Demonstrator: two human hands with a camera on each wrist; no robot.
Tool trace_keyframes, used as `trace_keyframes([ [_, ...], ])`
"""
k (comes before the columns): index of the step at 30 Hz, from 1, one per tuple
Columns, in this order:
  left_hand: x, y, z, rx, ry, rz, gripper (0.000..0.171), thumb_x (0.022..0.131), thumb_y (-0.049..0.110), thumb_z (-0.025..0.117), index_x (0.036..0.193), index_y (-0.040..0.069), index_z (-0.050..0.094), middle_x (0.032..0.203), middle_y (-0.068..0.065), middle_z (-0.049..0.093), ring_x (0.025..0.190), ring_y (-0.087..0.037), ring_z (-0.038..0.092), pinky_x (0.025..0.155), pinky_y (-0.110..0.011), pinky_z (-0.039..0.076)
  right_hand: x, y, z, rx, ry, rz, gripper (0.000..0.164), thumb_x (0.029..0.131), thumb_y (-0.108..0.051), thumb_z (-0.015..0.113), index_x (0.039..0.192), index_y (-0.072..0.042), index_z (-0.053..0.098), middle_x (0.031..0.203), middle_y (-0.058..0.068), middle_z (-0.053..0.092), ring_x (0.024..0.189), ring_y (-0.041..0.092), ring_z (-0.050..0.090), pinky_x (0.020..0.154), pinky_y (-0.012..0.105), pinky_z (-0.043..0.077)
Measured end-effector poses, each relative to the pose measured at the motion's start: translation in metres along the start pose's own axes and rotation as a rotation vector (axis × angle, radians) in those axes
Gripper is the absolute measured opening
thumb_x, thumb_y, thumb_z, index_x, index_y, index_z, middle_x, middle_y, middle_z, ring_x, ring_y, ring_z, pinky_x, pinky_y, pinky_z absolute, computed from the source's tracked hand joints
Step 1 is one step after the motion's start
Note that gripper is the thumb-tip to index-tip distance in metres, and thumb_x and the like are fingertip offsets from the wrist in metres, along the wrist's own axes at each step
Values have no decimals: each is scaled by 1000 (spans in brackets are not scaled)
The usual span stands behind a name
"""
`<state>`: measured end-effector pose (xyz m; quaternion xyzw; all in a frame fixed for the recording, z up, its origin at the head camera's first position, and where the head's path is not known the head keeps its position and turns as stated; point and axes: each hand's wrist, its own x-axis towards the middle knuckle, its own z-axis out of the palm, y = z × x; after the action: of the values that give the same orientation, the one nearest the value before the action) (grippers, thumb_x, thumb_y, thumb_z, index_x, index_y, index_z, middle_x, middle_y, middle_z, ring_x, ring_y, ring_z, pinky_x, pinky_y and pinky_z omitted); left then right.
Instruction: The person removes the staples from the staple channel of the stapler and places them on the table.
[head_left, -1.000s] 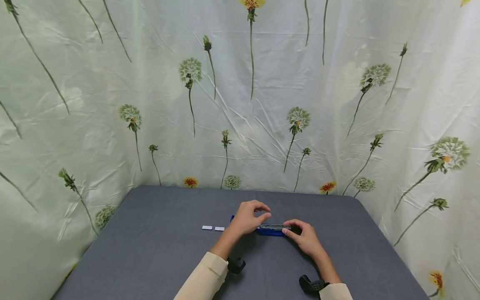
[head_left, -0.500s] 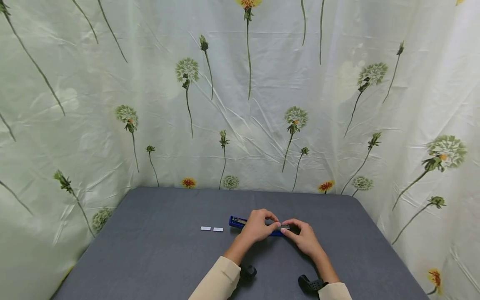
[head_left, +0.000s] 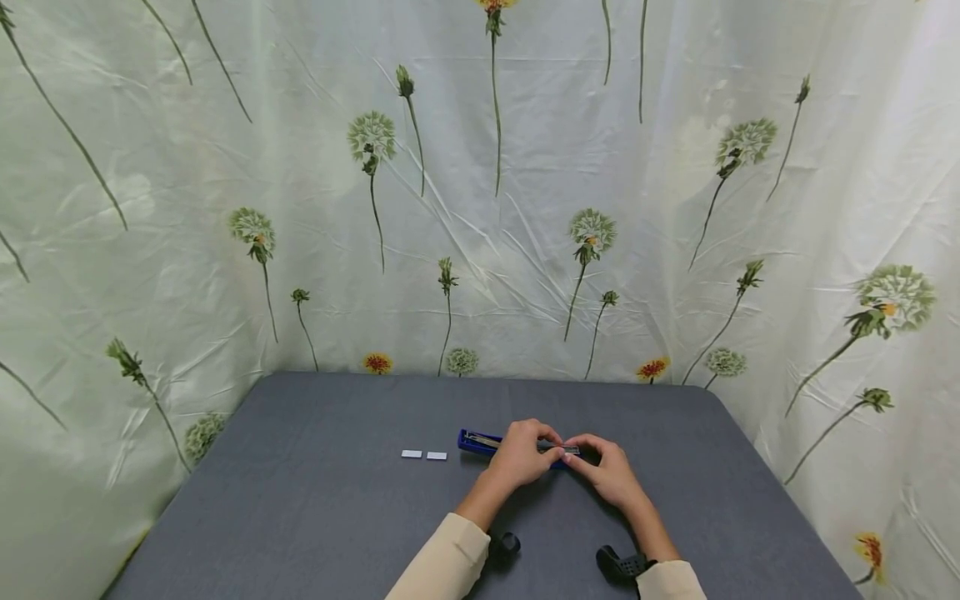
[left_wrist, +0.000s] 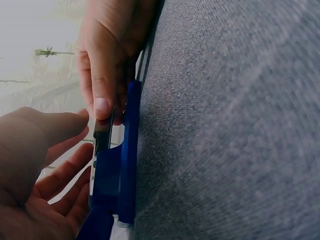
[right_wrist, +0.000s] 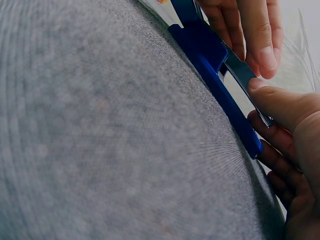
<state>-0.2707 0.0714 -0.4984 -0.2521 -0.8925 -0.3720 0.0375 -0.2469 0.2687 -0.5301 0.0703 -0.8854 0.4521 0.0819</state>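
An opened blue stapler (head_left: 475, 442) lies on the grey table, its top swung back to the left and its metal staple magazine (right_wrist: 242, 75) exposed. My right hand (head_left: 611, 475) pinches the magazine's front end between thumb and fingers, other fingers near the tip of the blue base (right_wrist: 235, 117). Close by, my left hand (head_left: 519, 454) hovers over the magazine, its thumb and index finger brought near each other. No object shows between these fingertips (right_wrist: 268, 58), and contact with the magazine is unclear. The left hand hides the stapler's middle in the head view.
Two small pale strips, apparently staples, lie left of the stapler: one strip (head_left: 411, 454) and another strip (head_left: 437, 456). The grey table (head_left: 337, 517) meets a flower-printed curtain (head_left: 517, 325) at its back edge. Both wrists wear black straps.
My left hand has come down and right, from above the stapler's middle to the magazine by my right hand, uncovering the stapler's left end. The right hand keeps its hold nearly in place.
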Motion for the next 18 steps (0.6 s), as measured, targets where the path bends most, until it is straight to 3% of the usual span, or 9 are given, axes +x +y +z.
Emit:
trace_keyframes([
  [10, -1, 0, 0, 1, 10, 8, 8, 96, 27, 75, 100, 22, 81, 104, 3, 72, 100, -15, 68, 83, -30, 56, 1, 2, -1, 8, -9, 1, 23, 93, -30, 79, 111, -16, 76, 112, 1, 75, 110, 20, 66, 99, 36, 49],
  [14, -4, -3, -3, 51, 48, 59, 8, 96, 27, 75, 99, 22, 81, 102, 5, 73, 100, -14, 68, 87, -31, 56, 1, 2, -1, 10, -3, -9, 22, 92, -30, 80, 110, -18, 77, 110, 0, 76, 106, 15, 66, 96, 33, 50],
  [18, -10, -9, -18, 137, 120, 121, 6, 96, 25, 75, 95, 21, 80, 100, 6, 75, 101, -17, 69, 94, -37, 56, -1, 2, -1, 17, -5, -9, 21, 91, -30, 81, 109, -21, 77, 108, -2, 75, 100, 9, 65, 92, 30, 50],
])
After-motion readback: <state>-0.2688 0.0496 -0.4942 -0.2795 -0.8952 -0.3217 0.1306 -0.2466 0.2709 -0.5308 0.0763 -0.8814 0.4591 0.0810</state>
